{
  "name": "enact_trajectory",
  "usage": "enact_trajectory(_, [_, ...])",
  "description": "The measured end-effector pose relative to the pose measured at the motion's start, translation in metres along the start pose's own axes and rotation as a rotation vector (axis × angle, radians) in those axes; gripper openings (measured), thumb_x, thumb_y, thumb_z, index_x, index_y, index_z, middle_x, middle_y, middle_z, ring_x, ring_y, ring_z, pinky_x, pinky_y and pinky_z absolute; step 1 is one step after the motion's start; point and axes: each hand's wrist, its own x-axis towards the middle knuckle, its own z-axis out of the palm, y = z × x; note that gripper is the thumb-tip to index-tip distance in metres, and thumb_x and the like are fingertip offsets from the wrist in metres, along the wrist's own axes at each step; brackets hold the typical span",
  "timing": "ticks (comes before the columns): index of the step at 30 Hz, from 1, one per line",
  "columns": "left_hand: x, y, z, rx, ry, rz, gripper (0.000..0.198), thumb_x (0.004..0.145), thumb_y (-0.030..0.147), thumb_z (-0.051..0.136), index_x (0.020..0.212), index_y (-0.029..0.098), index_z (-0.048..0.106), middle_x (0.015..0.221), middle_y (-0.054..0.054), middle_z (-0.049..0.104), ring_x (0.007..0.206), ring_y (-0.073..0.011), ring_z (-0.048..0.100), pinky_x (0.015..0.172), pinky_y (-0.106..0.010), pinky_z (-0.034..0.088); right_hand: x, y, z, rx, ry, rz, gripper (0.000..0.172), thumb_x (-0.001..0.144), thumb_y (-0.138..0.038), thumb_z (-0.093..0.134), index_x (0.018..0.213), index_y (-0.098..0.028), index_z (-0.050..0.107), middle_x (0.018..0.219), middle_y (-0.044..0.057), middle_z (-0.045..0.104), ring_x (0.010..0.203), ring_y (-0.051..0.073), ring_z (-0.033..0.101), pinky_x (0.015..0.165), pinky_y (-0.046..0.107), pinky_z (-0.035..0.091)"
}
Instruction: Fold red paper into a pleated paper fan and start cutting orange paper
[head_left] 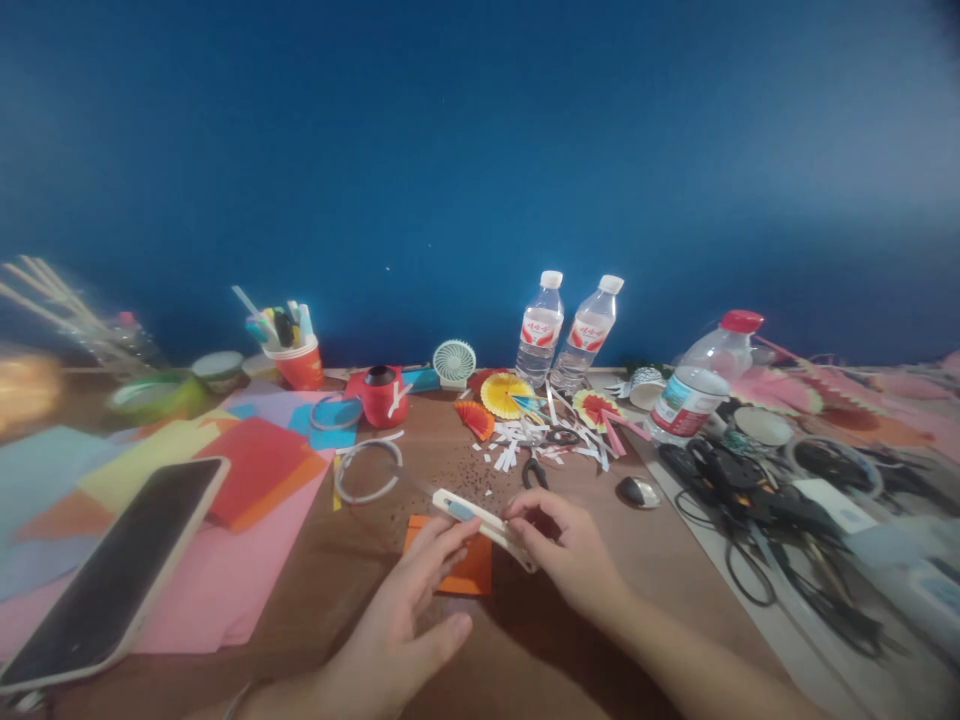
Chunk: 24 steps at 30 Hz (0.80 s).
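A white utility knife (486,528) with a blue slider is held above the table, tilted down to the right. My right hand (574,545) pinches its lower right part between thumb and fingers. Alongside the slider, my left hand (416,605) reaches in with fingers stretched and thumb apart; its fingertips are at the knife's near edge, and whether they press on it I cannot tell. Partly covered by the knife and my left fingers, an orange paper square (465,578) lies on the table. Black-handled scissors (534,472) rest just beyond the knife.
A phone (112,570) lies on coloured paper sheets (255,470) at left. White paper strips (517,440), folded paper fans (506,395), a small fan (454,363) and two water bottles (540,330) stand or lie behind. At right are a large bottle (697,385), a mouse (637,491) and black cables (742,490).
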Motion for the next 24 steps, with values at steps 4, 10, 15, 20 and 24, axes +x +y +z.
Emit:
enact_trajectory(4, [0.0,-0.001,-0.001,-0.06,-0.025,-0.01,0.052,0.079,0.035,0.055,0.128,0.027,0.04,0.144,-0.004,0.019,0.131,-0.0267,0.023,0.108,-0.042,0.018,0.0,-0.001,-0.001,-0.045,0.005,-0.033,0.008,0.08,-0.021,0.047,0.073,-0.018,0.05,0.065,-0.003,0.052,0.057,0.01,0.049,0.052,0.019,0.038])
enact_trajectory(10, [0.0,0.0,0.0,-0.15,-0.024,0.021,0.05,0.079,0.034,0.055,0.127,0.031,0.041,0.142,-0.003,0.018,0.129,-0.0276,0.027,0.107,-0.042,0.021,-0.002,-0.004,-0.004,-0.1,-0.043,-0.049,0.005,0.076,-0.018,0.05,0.08,-0.02,0.052,0.071,-0.002,0.053,0.06,0.011,0.05,0.053,0.02,0.039])
enact_trajectory(15, [0.0,-0.001,0.001,-0.181,-0.041,-0.008,0.051,0.078,0.036,0.056,0.127,0.03,0.041,0.142,-0.003,0.018,0.129,-0.0271,0.027,0.108,-0.041,0.019,-0.003,-0.007,-0.005,-0.266,-0.033,-0.105,0.008,0.077,-0.018,0.049,0.07,-0.019,0.052,0.065,-0.002,0.052,0.059,0.011,0.048,0.055,0.021,0.036])
enact_trajectory(20, [0.0,-0.004,-0.001,-0.181,-0.04,-0.01,0.052,0.078,0.036,0.056,0.127,0.03,0.041,0.143,-0.003,0.017,0.13,-0.0267,0.025,0.108,-0.039,0.02,-0.003,-0.005,0.0,-0.205,-0.04,-0.107,0.01,0.083,-0.021,0.042,0.073,-0.019,0.046,0.063,-0.004,0.048,0.056,0.01,0.046,0.053,0.02,0.036])
enact_trajectory(24, [0.0,-0.007,-0.002,-0.176,-0.036,0.001,0.052,0.078,0.037,0.056,0.127,0.029,0.041,0.143,-0.003,0.018,0.13,-0.0262,0.023,0.108,-0.038,0.018,0.006,0.001,-0.011,-0.222,0.095,-0.128,0.013,0.086,-0.026,0.039,0.076,-0.02,0.046,0.068,-0.001,0.051,0.058,0.011,0.048,0.053,0.021,0.039])
